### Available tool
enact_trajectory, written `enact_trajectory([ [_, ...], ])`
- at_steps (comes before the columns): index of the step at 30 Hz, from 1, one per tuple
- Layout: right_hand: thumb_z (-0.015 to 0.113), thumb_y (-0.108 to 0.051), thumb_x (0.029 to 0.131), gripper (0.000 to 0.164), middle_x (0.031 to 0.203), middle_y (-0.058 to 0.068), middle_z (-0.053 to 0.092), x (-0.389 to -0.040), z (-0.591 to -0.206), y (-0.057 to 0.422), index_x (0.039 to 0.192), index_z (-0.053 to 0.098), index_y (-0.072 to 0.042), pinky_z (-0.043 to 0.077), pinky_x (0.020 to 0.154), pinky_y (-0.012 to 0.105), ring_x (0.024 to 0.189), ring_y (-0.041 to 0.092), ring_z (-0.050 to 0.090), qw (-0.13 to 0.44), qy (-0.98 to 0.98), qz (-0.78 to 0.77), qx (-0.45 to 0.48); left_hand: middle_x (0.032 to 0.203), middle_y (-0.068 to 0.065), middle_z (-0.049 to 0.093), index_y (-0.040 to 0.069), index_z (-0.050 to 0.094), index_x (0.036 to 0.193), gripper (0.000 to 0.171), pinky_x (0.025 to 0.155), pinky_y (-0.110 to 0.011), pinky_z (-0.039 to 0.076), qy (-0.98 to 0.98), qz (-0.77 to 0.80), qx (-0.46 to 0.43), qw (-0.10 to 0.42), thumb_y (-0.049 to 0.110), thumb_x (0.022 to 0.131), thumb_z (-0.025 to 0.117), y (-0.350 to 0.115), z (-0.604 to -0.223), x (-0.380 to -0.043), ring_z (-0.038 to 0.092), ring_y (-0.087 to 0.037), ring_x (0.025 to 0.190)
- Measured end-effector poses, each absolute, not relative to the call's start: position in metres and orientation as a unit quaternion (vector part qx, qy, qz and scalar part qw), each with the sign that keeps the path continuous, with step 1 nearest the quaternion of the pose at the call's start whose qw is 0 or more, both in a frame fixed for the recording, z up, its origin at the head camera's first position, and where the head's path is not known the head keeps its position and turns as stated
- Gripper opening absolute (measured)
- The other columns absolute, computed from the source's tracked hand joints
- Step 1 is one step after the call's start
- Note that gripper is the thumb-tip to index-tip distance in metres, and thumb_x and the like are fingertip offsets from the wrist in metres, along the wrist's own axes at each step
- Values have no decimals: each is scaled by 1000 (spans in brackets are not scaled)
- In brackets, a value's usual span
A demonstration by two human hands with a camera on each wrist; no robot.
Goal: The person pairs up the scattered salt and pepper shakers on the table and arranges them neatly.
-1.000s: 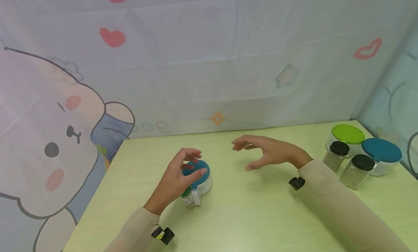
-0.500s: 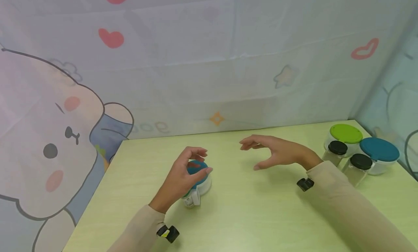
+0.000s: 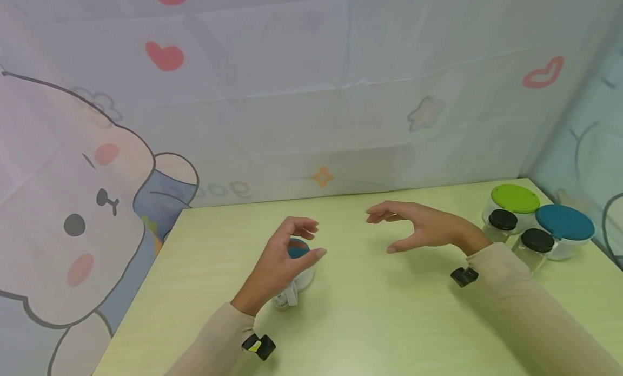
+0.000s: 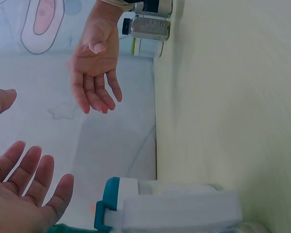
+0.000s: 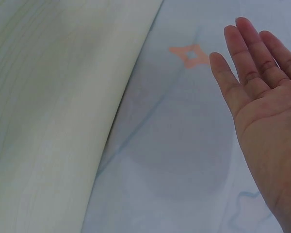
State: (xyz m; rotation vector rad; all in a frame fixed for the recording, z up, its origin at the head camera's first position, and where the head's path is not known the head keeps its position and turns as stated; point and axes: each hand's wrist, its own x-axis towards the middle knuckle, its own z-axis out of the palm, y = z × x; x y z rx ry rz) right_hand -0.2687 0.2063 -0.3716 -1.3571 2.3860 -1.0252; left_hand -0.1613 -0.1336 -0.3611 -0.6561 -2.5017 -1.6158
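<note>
My left hand [image 3: 279, 259] hovers over a white container [image 3: 305, 278] with a blue lid and a handle, fingers loosely bent and holding nothing. In the head view it covers much of the lid. A small glass jar [image 3: 281, 301] stands against the container's handle, its top hidden by the hand. In the left wrist view the container [image 4: 179, 213] lies below the spread left fingers [image 4: 38, 179]. Raised over the middle right of the table, my right hand [image 3: 425, 224] has relaxed fingers and an empty palm. The right wrist view shows that palm [image 5: 271, 116] bare.
At the table's right end stand a green-lidded container [image 3: 516, 199], a blue-lidded container [image 3: 565, 223] and two clear jars with black lids, one [image 3: 501, 220] behind the other [image 3: 537, 241]. A printed cloth [image 3: 292, 121] hangs along the table's back edge.
Both hands have drifted to the right with their fingers in much the same pose. The left hand now covers more of the blue lid's right part. The containers and jars have stayed put.
</note>
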Motion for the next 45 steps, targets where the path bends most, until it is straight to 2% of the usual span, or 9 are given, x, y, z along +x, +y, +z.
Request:
enact_trajectory([
  [11,81,-34,89,74,144,-7,55,-271,-375,220,151,41,-33,42,113,39,134,13,53,94,810,-347,-463,127,6,58,28,55,131,44,100,-48,51,-811,-538,-228,40,30,93,77,-122,-362,-163,56,-18,117],
  [18,80,-34,89,74,145,-6,55,-269,-373,227,151,41,-32,43,113,41,134,13,52,92,811,-352,-457,128,6,58,26,55,132,45,101,-47,50,-806,-541,-236,43,29,93,77,-116,-365,-163,56,-21,118],
  [22,80,-33,89,73,146,-7,54,-267,-375,229,151,41,-33,43,112,41,134,14,52,96,814,-353,-452,130,3,57,25,54,133,44,102,-48,49,-803,-545,-239,31,30,94,75,-112,-368,-165,55,-19,119],
  [33,80,-33,90,72,147,-1,54,-268,-377,240,151,42,-28,43,112,34,134,15,53,85,810,-354,-460,129,4,58,28,54,132,45,100,-44,51,-801,-547,-242,27,30,93,76,-100,-373,-165,56,-22,119],
  [36,79,-32,90,72,147,-3,54,-267,-378,241,152,41,-29,43,112,34,134,15,53,86,813,-353,-455,130,1,58,27,54,132,45,100,-46,51,-798,-552,-240,21,31,93,76,-98,-375,-165,56,-24,119],
  [40,79,-30,90,73,147,-4,54,-265,-378,244,152,41,-30,43,112,37,134,15,53,87,817,-353,-448,130,1,58,20,54,134,48,100,-49,51,-796,-555,-241,16,30,93,76,-94,-378,-165,56,-24,119],
  [45,80,-29,90,73,146,-6,55,-264,-378,249,152,41,-31,43,113,42,134,14,53,87,823,-355,-435,128,2,59,17,54,135,49,99,-47,52,-797,-554,-241,11,30,93,77,-88,-382,-165,57,-21,118],
])
